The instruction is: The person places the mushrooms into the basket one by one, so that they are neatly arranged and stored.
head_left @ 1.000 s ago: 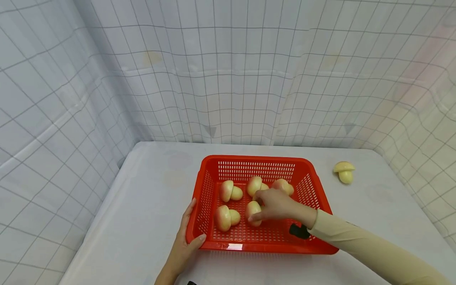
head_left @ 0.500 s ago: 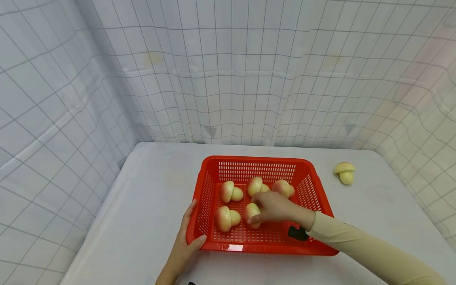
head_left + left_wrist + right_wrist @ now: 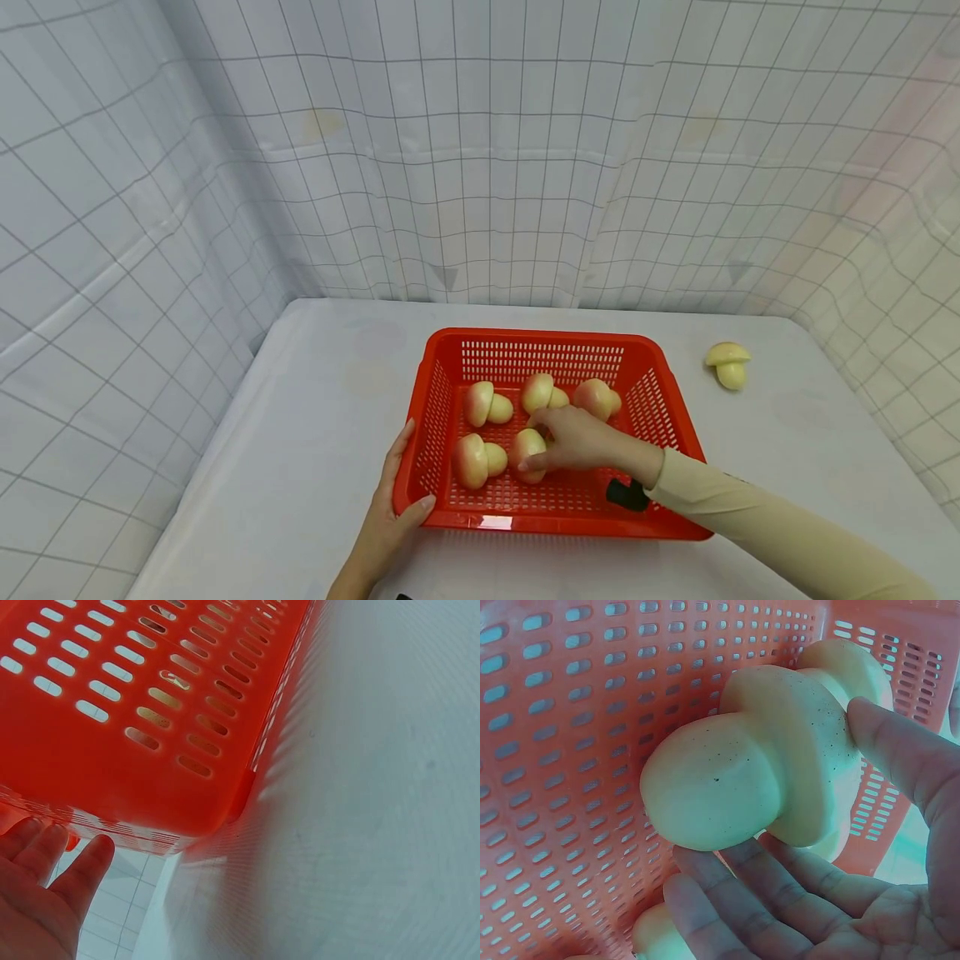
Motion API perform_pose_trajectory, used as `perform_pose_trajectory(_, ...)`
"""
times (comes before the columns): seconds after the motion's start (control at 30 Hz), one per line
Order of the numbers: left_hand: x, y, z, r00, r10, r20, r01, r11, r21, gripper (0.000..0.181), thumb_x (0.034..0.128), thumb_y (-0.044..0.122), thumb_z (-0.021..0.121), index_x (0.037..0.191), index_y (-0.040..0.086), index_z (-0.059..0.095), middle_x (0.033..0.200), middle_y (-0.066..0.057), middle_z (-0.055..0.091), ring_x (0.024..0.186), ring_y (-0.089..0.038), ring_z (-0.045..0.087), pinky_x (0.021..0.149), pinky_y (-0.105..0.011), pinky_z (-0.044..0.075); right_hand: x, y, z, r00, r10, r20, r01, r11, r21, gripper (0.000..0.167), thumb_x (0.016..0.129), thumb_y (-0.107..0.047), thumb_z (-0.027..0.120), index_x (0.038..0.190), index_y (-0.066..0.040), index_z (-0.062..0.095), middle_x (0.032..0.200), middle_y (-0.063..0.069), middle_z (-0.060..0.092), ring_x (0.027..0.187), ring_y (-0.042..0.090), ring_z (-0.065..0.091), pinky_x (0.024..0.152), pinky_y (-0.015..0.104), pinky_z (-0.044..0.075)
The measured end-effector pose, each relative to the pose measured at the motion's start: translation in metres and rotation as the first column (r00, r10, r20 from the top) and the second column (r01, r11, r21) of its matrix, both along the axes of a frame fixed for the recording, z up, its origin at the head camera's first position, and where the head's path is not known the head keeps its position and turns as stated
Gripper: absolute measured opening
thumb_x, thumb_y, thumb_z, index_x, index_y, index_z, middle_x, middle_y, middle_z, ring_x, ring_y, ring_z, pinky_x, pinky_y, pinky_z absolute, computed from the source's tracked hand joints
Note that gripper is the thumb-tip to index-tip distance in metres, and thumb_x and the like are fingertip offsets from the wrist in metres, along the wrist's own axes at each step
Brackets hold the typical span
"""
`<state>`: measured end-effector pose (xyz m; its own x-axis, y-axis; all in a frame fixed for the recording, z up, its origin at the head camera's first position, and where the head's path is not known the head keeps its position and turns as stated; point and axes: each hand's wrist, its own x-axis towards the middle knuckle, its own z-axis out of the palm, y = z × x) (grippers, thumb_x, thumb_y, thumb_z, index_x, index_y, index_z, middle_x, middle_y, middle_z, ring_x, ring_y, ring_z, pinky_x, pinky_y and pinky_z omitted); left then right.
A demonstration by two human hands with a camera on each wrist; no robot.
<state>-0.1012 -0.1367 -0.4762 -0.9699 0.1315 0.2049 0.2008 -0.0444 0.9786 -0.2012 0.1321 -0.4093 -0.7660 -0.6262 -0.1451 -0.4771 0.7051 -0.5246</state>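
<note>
In the head view, my right hand point(image 3: 577, 437) reaches into the red plastic basket point(image 3: 555, 523) and holds a mushroom point(image 3: 528, 456) by its pinkish cap. The right wrist view shows the thumb against the cap of this mushroom point(image 3: 712, 780) and the other fingers below it; its thick pale stem points towards that camera. Several similar mushrooms lie around it, among them one at the front left point(image 3: 472, 461) and one at the back left point(image 3: 480, 404). My left hand point(image 3: 386, 508) grips the basket's front left corner, thumb on the front rim and fingers along the left side.
One yellow mushroom point(image 3: 729, 365) lies outside the basket on the white tabletop point(image 3: 300, 433), to the right. A white gridded curtain point(image 3: 510, 167) encloses the table at the back and both sides. Perforated basket walls rise around the mushrooms.
My right hand has shifted slightly left and towards the front with the mushroom, bringing it closer to the front left one. The left hand stays on the basket corner.
</note>
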Motion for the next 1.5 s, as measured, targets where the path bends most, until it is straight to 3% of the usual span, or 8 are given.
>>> perform_pose_trajectory(0.53, 0.000, 0.001, 0.000, 1.000, 0.003, -0.017, -0.003, 1.000, -0.018, 0.080, 0.0851, 0.004, 0.057, 0.152, 0.023, 0.018, 0.153, -0.007, 0.020, 0.123, -0.039, 0.038, 0.086, -0.037, 0.049, 0.001, 0.003, 0.000, 1.000, -0.002, 0.012, 0.002, 1.000, 0.000, 0.034, 0.078, -0.046, 0.074, 0.089, -0.018, 0.058, 0.066, -0.008, 0.052, 0.064, 0.010, 0.049, 0.060, 0.029, 0.041)
perform_pose_trajectory(0.67, 0.000, 0.000, 0.000, 1.000, 0.008, -0.012, -0.009, 1.000, -0.013, 0.080, 0.0850, 0.004, 0.057, 0.152, 0.024, 0.018, 0.153, -0.007, 0.020, 0.122, -0.038, 0.038, 0.086, -0.037, 0.049, 0.003, 0.006, 0.007, 1.000, -0.018, -0.005, 0.018, 1.000, 0.004, 0.037, 0.080, -0.046, 0.073, 0.097, -0.016, 0.061, 0.066, -0.009, 0.053, 0.062, 0.010, 0.049, 0.061, 0.030, 0.043)
perform_pose_trajectory(0.83, 0.000, -0.001, -0.001, 1.000, -0.008, -0.011, 0.008, 1.000, -0.002, 0.080, 0.0854, 0.003, 0.056, 0.152, 0.024, 0.017, 0.153, -0.006, 0.017, 0.123, -0.041, 0.036, 0.087, -0.038, 0.048, 0.006, 0.017, 0.020, 0.995, -0.067, -0.071, 0.068, 0.998, 0.012, 0.052, 0.081, -0.045, 0.072, 0.116, -0.008, 0.062, 0.085, -0.005, 0.064, 0.072, 0.012, 0.057, 0.068, 0.033, 0.047)
perform_pose_trajectory(1.0, 0.000, -0.001, -0.001, 1.000, -0.013, -0.014, 0.012, 1.000, -0.006, 0.080, 0.0857, 0.004, 0.056, 0.152, 0.024, 0.017, 0.153, -0.006, 0.017, 0.124, -0.040, 0.035, 0.088, -0.038, 0.048, 0.002, 0.042, 0.038, 0.976, -0.164, -0.146, 0.161, 0.986, -0.033, 0.049, 0.082, -0.049, 0.068, 0.114, -0.011, 0.064, 0.100, 0.000, 0.066, 0.088, 0.018, 0.061, 0.072, 0.036, 0.049)
perform_pose_trajectory(1.1, 0.000, 0.000, 0.000, 1.000, 0.004, -0.014, -0.004, 1.000, -0.005, 0.079, 0.0853, 0.003, 0.056, 0.152, 0.024, 0.019, 0.153, -0.004, 0.020, 0.124, -0.037, 0.037, 0.088, -0.037, 0.048, -0.003, 0.064, 0.050, 0.948, -0.252, -0.193, 0.241, 0.967, -0.078, 0.049, 0.085, -0.052, 0.064, 0.114, -0.013, 0.063, 0.100, 0.000, 0.066, 0.090, 0.020, 0.062, 0.073, 0.039, 0.049)
perform_pose_trajectory(1.23, 0.000, 0.000, 0.000, 1.000, 0.011, -0.017, -0.011, 1.000, 0.001, 0.079, 0.0848, 0.003, 0.056, 0.151, 0.023, 0.020, 0.152, -0.003, 0.021, 0.124, -0.034, 0.038, 0.088, -0.036, 0.048, -0.012, 0.096, 0.060, 0.886, -0.382, -0.263, 0.352, 0.923, -0.155, 0.051, 0.089, -0.050, 0.060, 0.117, -0.007, 0.062, 0.101, 0.005, 0.066, 0.092, 0.025, 0.062, 0.074, 0.044, 0.049)
perform_pose_trajectory(1.5, 0.001, 0.000, 0.000, 1.000, 0.010, -0.015, -0.010, 1.000, 0.002, 0.078, 0.0851, 0.003, 0.056, 0.151, 0.024, 0.020, 0.152, -0.003, 0.020, 0.125, -0.034, 0.036, 0.089, -0.036, 0.047, -0.031, 0.163, 0.056, 0.700, -0.605, -0.380, 0.537, 0.796, -0.278, 0.053, 0.093, -0.047, 0.054, 0.118, -0.001, 0.061, 0.106, 0.017, 0.065, 0.092, 0.033, 0.061, 0.067, 0.045, 0.046)
